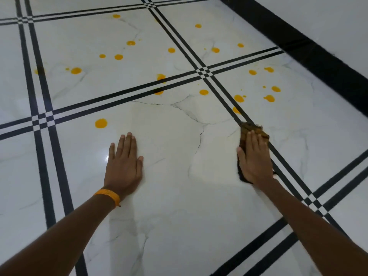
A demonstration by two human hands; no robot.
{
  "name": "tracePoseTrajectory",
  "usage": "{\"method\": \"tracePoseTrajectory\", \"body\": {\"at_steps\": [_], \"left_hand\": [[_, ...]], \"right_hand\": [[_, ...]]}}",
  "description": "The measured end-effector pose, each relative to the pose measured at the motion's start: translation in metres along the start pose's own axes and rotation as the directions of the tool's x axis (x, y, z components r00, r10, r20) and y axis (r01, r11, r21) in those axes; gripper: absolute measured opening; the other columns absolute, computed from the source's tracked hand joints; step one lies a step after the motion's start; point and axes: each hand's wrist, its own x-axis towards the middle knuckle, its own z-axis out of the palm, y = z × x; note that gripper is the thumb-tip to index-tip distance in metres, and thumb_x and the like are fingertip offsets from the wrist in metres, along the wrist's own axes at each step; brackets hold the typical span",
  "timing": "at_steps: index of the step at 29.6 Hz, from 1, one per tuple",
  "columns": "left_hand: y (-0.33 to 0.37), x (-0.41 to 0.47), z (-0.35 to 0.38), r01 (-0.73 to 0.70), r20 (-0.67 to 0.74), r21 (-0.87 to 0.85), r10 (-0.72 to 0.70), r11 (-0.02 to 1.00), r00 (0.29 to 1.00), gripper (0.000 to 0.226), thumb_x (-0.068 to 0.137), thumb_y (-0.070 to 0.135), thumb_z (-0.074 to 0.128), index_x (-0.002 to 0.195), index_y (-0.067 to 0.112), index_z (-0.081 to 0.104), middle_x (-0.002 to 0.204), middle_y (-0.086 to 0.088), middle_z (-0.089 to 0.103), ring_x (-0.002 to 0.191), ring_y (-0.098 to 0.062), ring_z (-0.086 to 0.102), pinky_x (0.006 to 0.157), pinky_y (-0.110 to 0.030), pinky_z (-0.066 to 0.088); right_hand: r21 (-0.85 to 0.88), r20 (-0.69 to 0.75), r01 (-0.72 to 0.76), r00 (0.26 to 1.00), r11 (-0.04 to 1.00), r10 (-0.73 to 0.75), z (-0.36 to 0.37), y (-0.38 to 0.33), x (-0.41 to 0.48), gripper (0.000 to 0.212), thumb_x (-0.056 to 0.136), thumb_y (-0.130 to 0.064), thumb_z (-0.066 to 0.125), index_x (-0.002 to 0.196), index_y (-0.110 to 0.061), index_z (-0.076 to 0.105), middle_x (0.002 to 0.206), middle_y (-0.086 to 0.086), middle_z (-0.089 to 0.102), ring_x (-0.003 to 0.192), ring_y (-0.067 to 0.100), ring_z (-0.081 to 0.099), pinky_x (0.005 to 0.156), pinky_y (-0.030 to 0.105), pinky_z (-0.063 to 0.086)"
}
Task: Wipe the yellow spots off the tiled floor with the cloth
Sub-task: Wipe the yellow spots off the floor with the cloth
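Nothing readable is showing: the tiled floor [169,196], the cloth [253,128] and the orange wristband [108,196] are carrying no lettering, numbers, brands or signs that can be made out.

Even, cool indoor light w/ a small white glare spot [105,158] on the glossy floor [175,206] just left of the left hand [124,166], faint soft shadow btwn it & the right hand [254,158], slight softness overall, tile lines [45,136] bowing twd frame edges.
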Motion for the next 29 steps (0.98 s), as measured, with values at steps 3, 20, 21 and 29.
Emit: {"method": "tracePoseTrajectory", "body": {"at_steps": [3, 20, 21, 29], "left_hand": [[-0.001, 0.003, -0.001, -0.058, 0.005, 0.004, 0.058, 0.998, 0.998, 0.071, 0.098, 0.038, 0.018, 0.155, -0.004, 0.017, 0.164, -0.021, 0.016, 0.153, -0.032, 0.015, 0.125, -0.046, 0.012], [0.07, 0.082, 0.012, 0.056, 0.086, 0.037, -0.059, 0.998, 0.995, 0.074, 0.1, 0.052, 0.019, 0.158, 0.007, 0.009, 0.168, -0.008, 0.007, 0.155, -0.028, 0.003, 0.123, -0.054, 0.009], [0.07, 0.082, 0.011, 0.055, 0.083, 0.038, -0.058, 0.998, 0.995, 0.074, 0.1, 0.052, 0.019, 0.158, 0.007, 0.009, 0.168, -0.008, 0.007, 0.155, -0.028, 0.003, 0.123, -0.054, 0.009], [0.067, 0.083, 0.019, 0.04, 0.047, 0.02, -0.041, 0.999, 0.998, 0.075, 0.1, 0.054, 0.019, 0.159, 0.008, 0.009, 0.168, -0.007, 0.006, 0.155, -0.027, 0.002, 0.124, -0.053, 0.007]], "right_hand": [[0.035, -0.041, 0.028, 0.999, 0.999, -0.027, 0.012, -0.067, 0.023, 0.074, 0.1, -0.045, 0.019, 0.152, 0.007, 0.031, 0.157, 0.028, 0.036, 0.145, 0.041, 0.028, 0.122, 0.052, 0.02], [0.072, 0.129, 0.491, 0.858, 0.868, -0.497, 0.005, -0.02, -0.008, 0.069, 0.105, -0.047, 0.028, 0.161, -0.008, 0.015, 0.169, 0.009, 0.015, 0.157, 0.027, 0.006, 0.127, 0.046, 0.011], [0.086, 0.131, 0.518, 0.841, 0.851, -0.525, 0.0, -0.003, -0.007, 0.068, 0.105, -0.046, 0.029, 0.161, -0.009, 0.016, 0.169, 0.009, 0.016, 0.157, 0.026, 0.007, 0.127, 0.047, 0.013], [0.034, -0.036, -0.006, 0.999, 0.999, 0.007, 0.008, -0.021, 0.127, 0.077, 0.101, -0.049, 0.02, 0.152, 0.007, 0.032, 0.157, 0.026, 0.036, 0.146, 0.044, 0.032, 0.122, 0.052, 0.022]]}}
